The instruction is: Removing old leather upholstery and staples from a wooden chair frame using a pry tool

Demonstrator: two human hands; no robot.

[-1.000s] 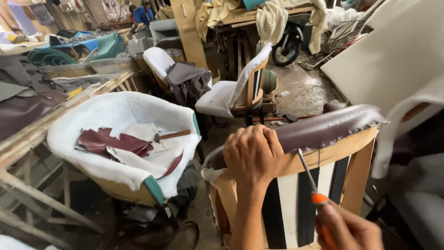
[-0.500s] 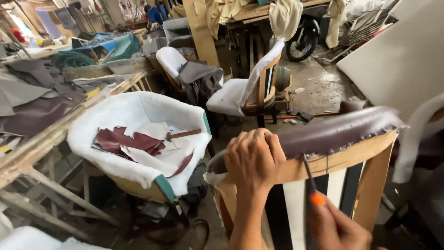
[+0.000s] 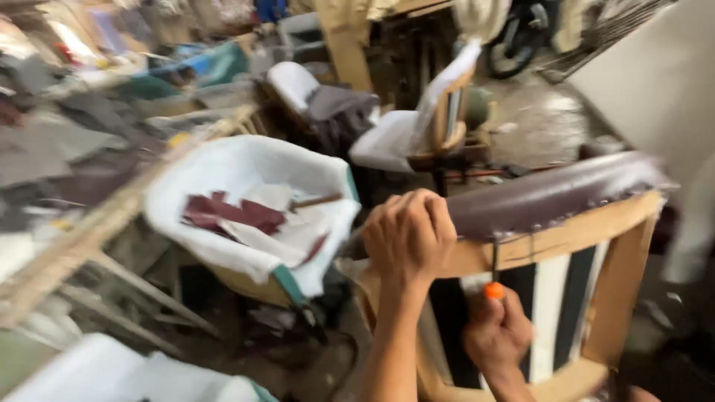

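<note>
- Orange-handled and thin-shafted, the screwdriver (image 3: 492,272) stands nearly upright in the right hand (image 3: 497,331), whose fingers are wrapped tight around the handle so that only its orange top shows above the fist; the metal tip meets the lower edge of the dark brown leather (image 3: 547,196) just above.
- The left hand (image 3: 409,237) is curled shut over the near-left end of that leather roll, knuckles up, pressing the covering onto the top rail just left of the screwdriver shaft.
- The leather runs from the left fist away to the right along the top of a wooden chair frame (image 3: 573,237), with a row of small fasteners along its lower edge.
- Under the rail, black and white webbing strips (image 3: 547,313) hang upright behind the right hand.
- To the left, well apart, a white padded tub chair (image 3: 223,175) holds maroon leather scraps (image 3: 231,214) and a hammer (image 3: 316,201).
- The view is motion-blurred, so finer detail cannot be told.
</note>
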